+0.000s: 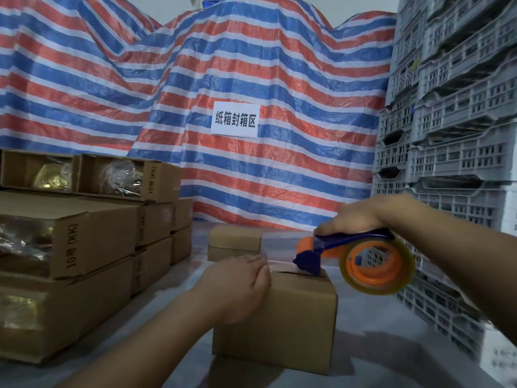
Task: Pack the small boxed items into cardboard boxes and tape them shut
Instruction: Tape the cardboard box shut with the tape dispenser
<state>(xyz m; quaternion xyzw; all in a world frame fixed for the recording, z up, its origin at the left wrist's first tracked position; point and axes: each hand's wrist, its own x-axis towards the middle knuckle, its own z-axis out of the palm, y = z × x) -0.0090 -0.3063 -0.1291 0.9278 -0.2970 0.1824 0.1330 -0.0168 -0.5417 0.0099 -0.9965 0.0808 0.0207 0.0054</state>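
Cardboard box: the small carton [279, 317] stands on the grey work surface [377, 345], directly under both hands, with its top flaps folded shut.
Left hand: the left hand [237, 287] lies over the left top edge of the carton, fingers bent down on the flaps; it seems to press them and the tape end, but the fingertips are partly blurred.
Right hand: the right hand [361, 217] is closed around the blue handle of the tape dispenser [355, 259], fingers wrapped tight.
Dispenser: its blue blade end touches the top of the carton just right of the left fingers; the clear tape roll on the orange hub hangs past the right edge of the carton.
Step in hand: taping the top seam, I judge near its start.
Next move: probably a steady pull of the dispenser along the seam toward the right, with the left hand holding the carton from sliding.
Other things: a second small carton [235, 242] sits beyond the left hand; open boxes of wrapped goods [70, 233] are stacked far to its left; grey crates [453, 135] rise behind the right hand.
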